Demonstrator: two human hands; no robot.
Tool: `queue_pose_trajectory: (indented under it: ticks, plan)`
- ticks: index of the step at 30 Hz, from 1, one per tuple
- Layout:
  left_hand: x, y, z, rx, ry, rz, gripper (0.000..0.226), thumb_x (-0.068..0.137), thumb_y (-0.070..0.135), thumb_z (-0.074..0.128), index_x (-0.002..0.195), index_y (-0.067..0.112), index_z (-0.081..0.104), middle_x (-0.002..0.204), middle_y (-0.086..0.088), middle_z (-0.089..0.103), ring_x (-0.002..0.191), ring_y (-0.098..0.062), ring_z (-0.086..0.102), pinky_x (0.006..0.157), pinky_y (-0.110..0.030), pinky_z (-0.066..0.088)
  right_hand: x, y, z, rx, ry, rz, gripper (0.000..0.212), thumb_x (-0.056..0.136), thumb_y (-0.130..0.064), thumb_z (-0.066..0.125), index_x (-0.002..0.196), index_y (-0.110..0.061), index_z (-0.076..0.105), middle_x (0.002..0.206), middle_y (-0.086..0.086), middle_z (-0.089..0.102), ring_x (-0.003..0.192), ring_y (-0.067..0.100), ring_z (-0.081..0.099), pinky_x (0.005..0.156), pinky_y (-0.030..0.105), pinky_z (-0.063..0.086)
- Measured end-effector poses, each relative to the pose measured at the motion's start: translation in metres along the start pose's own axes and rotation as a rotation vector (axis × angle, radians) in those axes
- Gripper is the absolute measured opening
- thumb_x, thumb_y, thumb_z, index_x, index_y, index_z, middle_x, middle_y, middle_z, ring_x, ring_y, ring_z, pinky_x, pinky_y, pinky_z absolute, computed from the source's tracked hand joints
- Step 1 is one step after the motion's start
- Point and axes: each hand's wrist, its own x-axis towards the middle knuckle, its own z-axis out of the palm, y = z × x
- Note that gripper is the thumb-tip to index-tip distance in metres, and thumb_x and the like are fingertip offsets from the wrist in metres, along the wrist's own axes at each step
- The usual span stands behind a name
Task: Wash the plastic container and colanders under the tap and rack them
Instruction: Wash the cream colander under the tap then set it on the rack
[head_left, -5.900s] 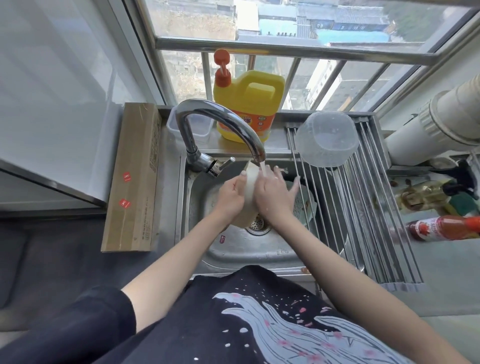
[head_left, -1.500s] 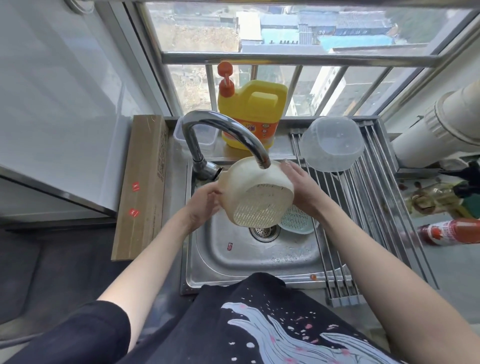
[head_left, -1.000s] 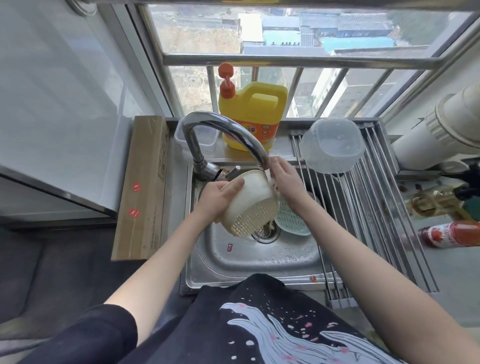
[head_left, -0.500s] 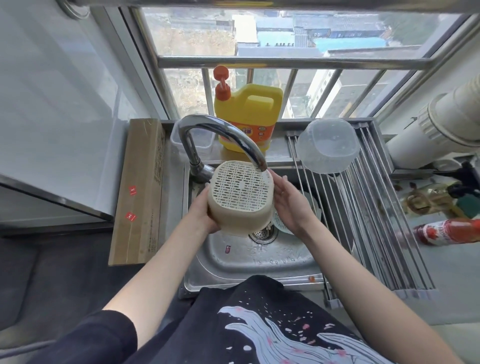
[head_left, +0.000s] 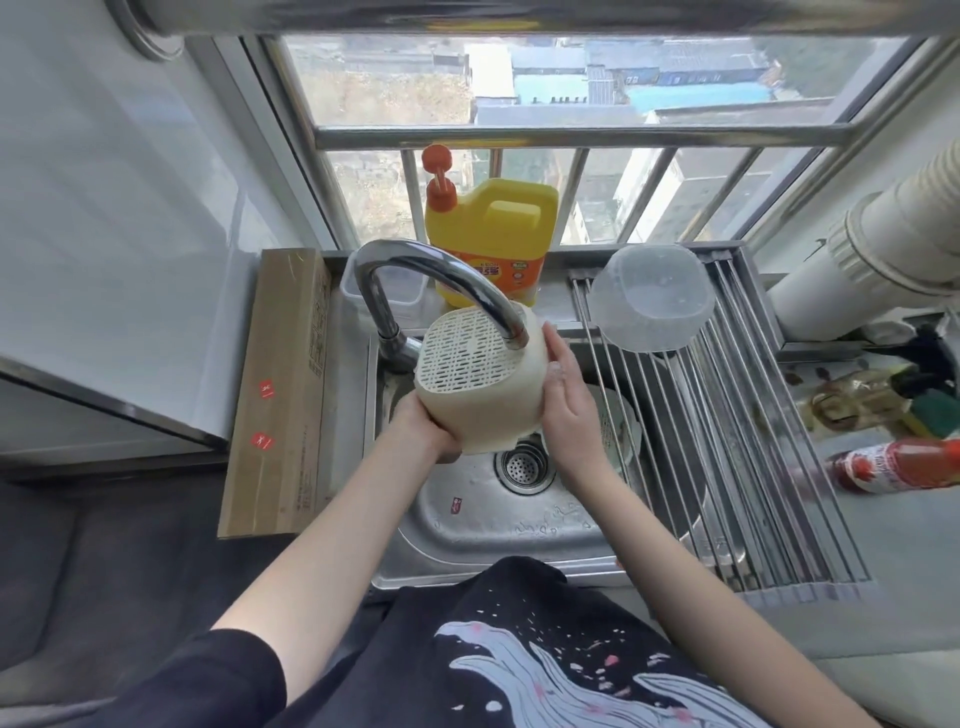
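A cream colander (head_left: 480, 382) is upside down under the tap spout (head_left: 511, 332), its slotted bottom facing up. My left hand (head_left: 431, 431) grips its lower left rim from beneath. My right hand (head_left: 566, 395) presses flat against its right side with straight fingers. A second, pale green colander (head_left: 618, 431) lies in the steel sink (head_left: 483, 519), mostly hidden behind my right forearm. The clear plastic container (head_left: 652, 296) sits upside down at the far end of the roll-up rack (head_left: 748, 467).
A yellow detergent jug (head_left: 491, 234) and a small clear tub (head_left: 410, 291) stand behind the tap. A long cardboard box (head_left: 280, 389) lies left of the sink. Bottles (head_left: 893, 465) and a sponge (head_left: 935, 413) clutter the counter right of the rack.
The colander has been turned over from mouth-sideways to bottom-up under the spout. My left hand shifted below it and my right hand moved onto its right side.
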Motion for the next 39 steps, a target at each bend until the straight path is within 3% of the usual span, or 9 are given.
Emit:
queue_pose_trajectory:
  ticks: [5, 10, 16, 19, 22, 26, 29, 32, 39]
  plan:
    - [-0.004, -0.001, 0.019, 0.047, -0.192, 0.085, 0.017, 0.091, 0.026, 0.057, 0.090, 0.013, 0.068, 0.065, -0.011, 0.072, 0.069, -0.027, 0.065, 0.055, -0.046, 0.053, -0.007, -0.003, -0.004, 0.261, 0.258, 0.144, 0.042, 0.102, -0.023, 0.027, 0.142, -0.023, 0.041, 0.141, -0.010, 0.045, 0.119, -0.008, 0.044, 0.093, 0.004, 0.036]
    - [0.002, -0.003, 0.028, 0.040, -0.499, 0.168, 0.045, 0.102, 0.038, 0.027, 0.106, 0.008, 0.061, 0.081, -0.012, 0.073, 0.070, -0.024, 0.071, 0.063, -0.033, 0.058, -0.006, 0.003, -0.003, 0.337, 0.231, 0.444, 0.059, 0.095, -0.060, 0.029, 0.139, -0.022, 0.039, 0.123, 0.008, 0.053, 0.099, 0.015, 0.055, 0.075, 0.028, 0.044]
    - [0.001, -0.003, 0.031, 0.072, -0.551, 0.151, 0.056, 0.102, 0.044, 0.020, 0.112, 0.004, 0.057, 0.090, -0.017, 0.071, 0.085, -0.030, 0.068, 0.084, -0.043, 0.046, -0.025, -0.002, -0.003, 0.292, 0.237, 0.267, 0.088, 0.084, -0.061, 0.050, 0.151, -0.025, 0.005, 0.149, -0.008, 0.021, 0.126, 0.006, 0.036, 0.092, 0.013, 0.037]
    - [0.005, -0.002, 0.035, 0.087, -0.551, 0.102, 0.056, 0.102, 0.045, 0.019, 0.106, 0.004, 0.057, 0.082, -0.018, 0.071, 0.074, -0.030, 0.071, 0.077, -0.045, 0.053, -0.029, -0.002, -0.005, 0.128, 0.217, 0.121, 0.104, 0.077, -0.050, 0.070, 0.151, -0.024, 0.003, 0.141, -0.029, 0.015, 0.127, -0.015, 0.027, 0.106, 0.012, 0.028]
    - [0.016, -0.001, 0.037, 0.151, -0.504, 0.067, 0.051, 0.101, 0.045, 0.025, 0.098, 0.007, 0.059, 0.079, -0.012, 0.070, 0.069, -0.027, 0.070, 0.064, -0.038, 0.058, -0.030, 0.008, -0.007, 0.057, 0.225, 0.065, 0.111, 0.069, -0.076, 0.056, 0.150, -0.023, 0.001, 0.149, -0.023, 0.012, 0.135, -0.011, 0.020, 0.112, 0.019, 0.024]
    - [0.025, -0.001, 0.036, 0.299, -0.539, 0.043, 0.037, 0.084, 0.035, 0.062, 0.115, 0.018, 0.051, 0.102, -0.004, 0.055, 0.095, -0.020, 0.056, 0.103, -0.036, 0.039, -0.035, 0.018, -0.005, 0.031, 0.172, 0.039, 0.104, 0.072, -0.079, 0.047, 0.149, -0.031, -0.003, 0.155, -0.012, 0.005, 0.141, 0.009, 0.020, 0.113, 0.033, 0.031]
    - [0.036, 0.000, 0.032, 0.292, -0.444, 0.001, 0.036, 0.088, 0.034, 0.055, 0.118, 0.013, 0.059, 0.108, -0.008, 0.062, 0.094, -0.024, 0.060, 0.094, -0.039, 0.048, -0.037, 0.024, -0.012, 0.141, 0.140, 0.085, 0.090, 0.080, -0.077, 0.038, 0.150, -0.029, 0.007, 0.150, -0.023, 0.015, 0.135, -0.006, 0.027, 0.109, 0.022, 0.034]
    - [0.048, 0.003, 0.024, 0.271, -0.355, -0.011, 0.049, 0.095, 0.041, 0.047, 0.136, 0.015, 0.052, 0.130, -0.007, 0.059, 0.110, -0.026, 0.061, 0.090, -0.047, 0.052, -0.034, 0.036, -0.027, 0.274, 0.109, 0.140, 0.047, 0.100, -0.048, 0.024, 0.145, -0.034, 0.028, 0.150, -0.012, 0.033, 0.138, 0.005, 0.032, 0.115, 0.036, 0.029]
    - [0.014, -0.026, 0.025, 0.782, -0.312, 0.569, 0.036, 0.090, 0.047, 0.057, 0.087, 0.013, 0.067, 0.088, -0.003, 0.069, 0.088, -0.023, 0.063, 0.078, -0.032, 0.050, -0.007, 0.029, -0.020, 0.496, -0.058, 0.828, 0.062, 0.094, -0.065, 0.015, 0.124, -0.026, 0.052, 0.120, 0.010, 0.061, 0.107, 0.031, 0.058, 0.082, 0.045, 0.050]
